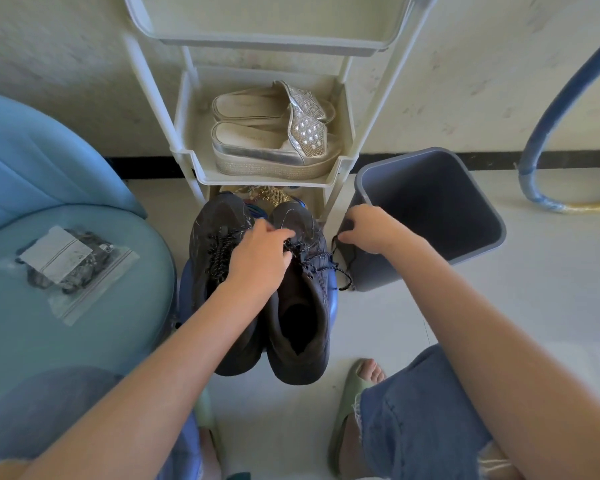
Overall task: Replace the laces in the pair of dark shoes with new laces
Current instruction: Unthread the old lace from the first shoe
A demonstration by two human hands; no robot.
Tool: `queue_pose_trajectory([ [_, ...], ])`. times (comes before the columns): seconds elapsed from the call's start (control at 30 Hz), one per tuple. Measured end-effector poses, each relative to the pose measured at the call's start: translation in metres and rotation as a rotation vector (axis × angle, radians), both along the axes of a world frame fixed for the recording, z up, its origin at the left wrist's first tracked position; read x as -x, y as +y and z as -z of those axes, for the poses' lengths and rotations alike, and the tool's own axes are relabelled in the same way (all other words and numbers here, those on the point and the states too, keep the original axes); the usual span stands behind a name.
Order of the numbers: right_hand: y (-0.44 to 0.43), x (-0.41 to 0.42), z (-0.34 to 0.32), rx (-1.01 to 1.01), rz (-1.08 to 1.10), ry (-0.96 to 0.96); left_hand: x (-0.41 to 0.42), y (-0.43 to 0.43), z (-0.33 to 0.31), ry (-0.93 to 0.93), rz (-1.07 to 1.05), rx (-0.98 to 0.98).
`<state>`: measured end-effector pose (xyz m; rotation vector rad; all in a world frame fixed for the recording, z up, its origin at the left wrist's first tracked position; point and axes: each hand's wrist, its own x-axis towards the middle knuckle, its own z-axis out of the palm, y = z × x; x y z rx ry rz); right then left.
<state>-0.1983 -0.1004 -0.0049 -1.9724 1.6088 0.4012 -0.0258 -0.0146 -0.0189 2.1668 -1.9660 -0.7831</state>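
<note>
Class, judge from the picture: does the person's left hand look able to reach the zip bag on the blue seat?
Probably yes. The left hand is on the dark shoes, and the zip bag lies uncovered on the blue seat just beside them, with nothing between.

A home; a white shoe rack (191, 157) holds sandals (274, 133); blue cushioned seat (49, 306); waste bin (430, 209).

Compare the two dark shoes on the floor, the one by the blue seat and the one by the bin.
The shoe by the blue seat has its lace crossed over the tongue; the shoe by the bin has a loosened lace, one strand trailing sideways to the right hand, which pinches it. The bin-side shoe's opening shows fully; the left hand and forearm cover the other's. Both are dark, side by side, toes toward the rack.
</note>
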Motion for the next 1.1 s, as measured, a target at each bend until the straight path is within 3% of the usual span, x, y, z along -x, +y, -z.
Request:
queue_pose_trajectory([
  [0.07, 0.004, -0.007, -0.003, 0.025, 0.032, -0.141, -0.003, -0.006, 0.004, 0.000, 0.098, 0.108],
  [0.2, 0.018, -0.023, -0.004, -0.066, -0.068, -0.279, 0.000, -0.012, 0.011, -0.098, 0.240, 0.099],
  [0.43, 0.022, -0.036, 0.021, -0.007, -0.252, -0.279, 0.004, -0.018, 0.017, -0.111, 0.205, 0.080],
  [0.6, 0.014, -0.028, 0.029, -0.082, -0.069, -0.451, 0.003, -0.015, 0.030, -0.046, 0.052, 0.096],
  [0.67, 0.012, -0.023, 0.029, -0.141, 0.019, -0.540, 0.001, -0.015, 0.033, 0.092, -0.111, 0.099],
  [0.8, 0.011, -0.013, 0.031, -0.288, 0.273, -0.690, -0.003, -0.022, 0.026, 0.906, -0.820, -0.075],
  [0.83, 0.011, -0.012, 0.031, -0.314, 0.305, -0.684, -0.004, -0.024, 0.028, 0.973, -0.892, -0.106],
  [0.87, 0.011, -0.013, 0.032, -0.325, 0.297, -0.651, -0.005, -0.025, 0.029, 0.918, -0.851, -0.123],
  [0.97, 0.013, -0.019, 0.029, -0.321, 0.151, -0.493, -0.005, -0.022, 0.029, 0.288, -0.275, 0.010],
  [1.03, 0.013, -0.024, 0.028, -0.275, 0.071, -0.437, -0.004, -0.019, 0.027, 0.158, -0.063, 0.044],
  [1.1, 0.014, -0.027, 0.027, -0.233, 0.053, -0.417, -0.004, -0.020, 0.025, 0.129, -0.018, 0.034],
])
